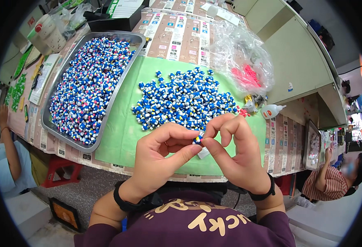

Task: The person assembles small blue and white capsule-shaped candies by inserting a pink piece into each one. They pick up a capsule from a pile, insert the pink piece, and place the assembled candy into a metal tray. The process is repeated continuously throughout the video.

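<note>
Blue-and-white piece (pixel 197 139), one, small, rounded, with a touch of yellow; located in front of the wearer's body, raised over the near part of the green sheet (pixel 121 123), between the two hands.

Left hand (pixel 158 154): thumb and forefinger narrow, pinching the piece at its left side; remaining fingers curled behind.
Right hand (pixel 240 158): thumb and forefinger narrow, tips at the piece's right side; whether they grip it or merely touch it cannot be told.

Handling, by judgement: very light; probably hard moulded plastic or resin, stiff, with little give. Smooth, curved faces look apt to slip or roll under dry fingertips. Body likely robust; any thin or projecting detail may be the fragile part, though too small to make out. Best hold: a light fingertip pinch across the broad sides, the painted face left uncovered.

Associated stock: heap (pixel 181 99) of like pieces, loose, on the green sheet just beyond the hands; metal tray (pixel 114 103), left, filled with similar pieces, many showing pink. To the right, on the worktop (pixel 279 140): white squeeze bottle (pixel 271 111), tilted; small red bits (pixel 243 112) beside the heap; clear plastic bag (pixel 234 49) with bright pink contents.
</note>
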`<state>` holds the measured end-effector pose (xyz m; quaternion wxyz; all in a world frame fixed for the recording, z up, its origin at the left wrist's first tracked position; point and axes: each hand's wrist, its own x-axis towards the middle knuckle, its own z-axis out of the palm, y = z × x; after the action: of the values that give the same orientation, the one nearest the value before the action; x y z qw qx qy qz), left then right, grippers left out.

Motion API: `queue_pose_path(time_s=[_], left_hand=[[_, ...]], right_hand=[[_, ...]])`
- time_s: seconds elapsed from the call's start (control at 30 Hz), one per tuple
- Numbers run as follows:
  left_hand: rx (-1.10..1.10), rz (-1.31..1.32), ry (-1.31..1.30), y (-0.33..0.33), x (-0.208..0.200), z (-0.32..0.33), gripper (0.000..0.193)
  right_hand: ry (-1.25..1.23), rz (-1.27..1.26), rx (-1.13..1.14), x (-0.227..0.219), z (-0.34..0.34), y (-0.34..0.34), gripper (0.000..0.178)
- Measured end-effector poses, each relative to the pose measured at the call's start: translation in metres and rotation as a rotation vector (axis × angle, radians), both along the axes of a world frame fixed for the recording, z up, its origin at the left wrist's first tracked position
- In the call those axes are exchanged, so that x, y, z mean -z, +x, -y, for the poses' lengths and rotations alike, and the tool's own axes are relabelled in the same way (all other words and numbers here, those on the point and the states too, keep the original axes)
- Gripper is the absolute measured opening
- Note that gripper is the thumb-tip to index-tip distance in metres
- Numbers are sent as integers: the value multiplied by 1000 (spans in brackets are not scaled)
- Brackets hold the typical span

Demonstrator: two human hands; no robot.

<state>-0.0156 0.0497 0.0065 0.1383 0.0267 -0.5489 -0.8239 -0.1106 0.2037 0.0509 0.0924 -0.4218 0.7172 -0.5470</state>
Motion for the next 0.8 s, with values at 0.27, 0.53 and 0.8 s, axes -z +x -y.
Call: queue_pose_path(time_s=[0.27,0.53,0.8], left_hand=[[-131,-152,-428,0,0,-3,24],[-513,-136,-629,18,19,67,19],[-807,380,-853,47,19,139,18]], right_hand=[[48,52,9,5,-8,-5,32],[250,11,296,11,-86,-64,22],[624,-218,216,53,-104,-66,12]])
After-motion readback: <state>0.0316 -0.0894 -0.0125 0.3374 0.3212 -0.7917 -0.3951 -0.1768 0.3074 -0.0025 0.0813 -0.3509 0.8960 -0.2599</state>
